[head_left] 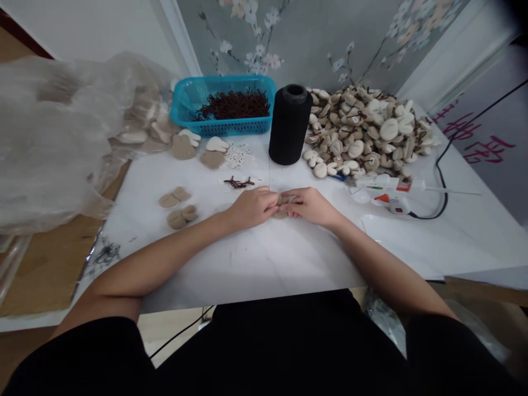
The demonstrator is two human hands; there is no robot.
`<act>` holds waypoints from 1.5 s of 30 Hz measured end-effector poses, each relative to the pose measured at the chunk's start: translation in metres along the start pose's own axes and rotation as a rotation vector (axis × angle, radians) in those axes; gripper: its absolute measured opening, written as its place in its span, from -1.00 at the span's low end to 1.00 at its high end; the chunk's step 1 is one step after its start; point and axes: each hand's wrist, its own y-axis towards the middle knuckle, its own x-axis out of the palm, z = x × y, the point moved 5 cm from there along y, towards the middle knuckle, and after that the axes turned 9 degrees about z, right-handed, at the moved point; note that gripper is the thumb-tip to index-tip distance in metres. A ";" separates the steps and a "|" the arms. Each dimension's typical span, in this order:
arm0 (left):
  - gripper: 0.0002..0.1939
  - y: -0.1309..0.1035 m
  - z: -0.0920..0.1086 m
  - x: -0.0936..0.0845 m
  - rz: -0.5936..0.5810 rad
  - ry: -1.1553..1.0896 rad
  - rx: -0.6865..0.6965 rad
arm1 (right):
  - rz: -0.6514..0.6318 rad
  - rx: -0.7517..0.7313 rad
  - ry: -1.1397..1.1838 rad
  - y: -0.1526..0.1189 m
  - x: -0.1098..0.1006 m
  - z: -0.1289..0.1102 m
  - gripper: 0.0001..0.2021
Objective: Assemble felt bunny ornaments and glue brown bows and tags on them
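Note:
Both hands meet over the white table in front of me. A small beige fabric piece (280, 215) is pinched between them, mostly hidden by the fingers. My left hand (256, 207) is closed on its left side, fingertips curled together. From the right, my right hand (307, 205) grips it with thumb and fingers closed. Just behind the left hand lie a few dark brown cord loops (239, 182). To the left rest two beige fabric shapes, one flat piece (175, 197) and one rounded piece (182, 217).
A blue basket (223, 130) of brown cords and a black thread cone (290, 125) stand at the back. Finished-looking beige pieces (367, 132) are heaped at right. A corded glue gun (391, 187) lies before them. Small white tags (237, 155) are scattered; plastic bags (53, 148) bulge at left.

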 end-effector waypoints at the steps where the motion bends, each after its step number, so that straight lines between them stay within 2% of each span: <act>1: -0.72 0.000 0.001 0.000 0.007 -0.024 0.030 | -0.011 -0.007 0.003 0.001 0.000 -0.002 -0.67; 4: -0.71 0.001 0.002 -0.001 0.033 -0.144 0.070 | -0.047 -0.018 0.044 0.004 0.000 -0.005 -0.78; 9: -0.65 0.003 -0.001 -0.004 0.114 -0.285 0.064 | -0.027 0.027 0.079 0.008 -0.001 -0.002 -0.77; 14: -0.65 0.003 -0.001 -0.003 0.092 -0.407 0.035 | 0.002 0.015 -0.061 0.009 0.001 -0.004 -0.78; 17: -0.62 0.004 -0.002 -0.001 0.080 -0.599 -0.070 | 0.032 -0.018 -0.168 0.008 0.001 -0.009 -0.82; 24: -0.53 0.011 -0.008 0.013 0.102 -1.248 -0.505 | 0.135 0.004 -0.324 0.010 0.003 -0.017 -0.85; 26: -0.49 0.012 -0.007 0.015 0.122 -1.368 -0.584 | 0.177 -0.013 -0.404 0.011 0.004 -0.020 -0.87; 29: -0.45 0.012 -0.006 0.016 0.137 -1.446 -0.628 | 0.192 -0.012 -0.495 0.012 0.005 -0.024 -0.86; 32: -0.42 0.011 -0.004 0.011 0.145 -1.430 -0.637 | 0.201 -0.002 -0.553 0.012 0.007 -0.026 -0.85; 35: -0.41 0.012 0.004 -0.004 0.166 -1.349 -0.612 | 0.227 0.001 -0.601 0.011 0.009 -0.029 -0.82; 38: -0.44 0.017 0.009 -0.027 0.234 -1.210 -0.479 | 0.245 -0.006 -0.610 0.012 0.011 -0.031 -0.81; 40: -0.50 0.023 0.005 -0.035 0.264 -1.040 -0.395 | 0.244 -0.024 -0.564 0.013 0.011 -0.031 -0.84; 42: -0.62 0.028 -0.006 -0.030 0.209 -0.824 -0.371 | 0.238 -0.043 -0.494 0.014 0.010 -0.030 -0.86; 45: -0.71 0.038 -0.028 -0.011 0.042 -0.565 -0.392 | 0.216 -0.048 -0.386 0.016 0.011 -0.026 -0.85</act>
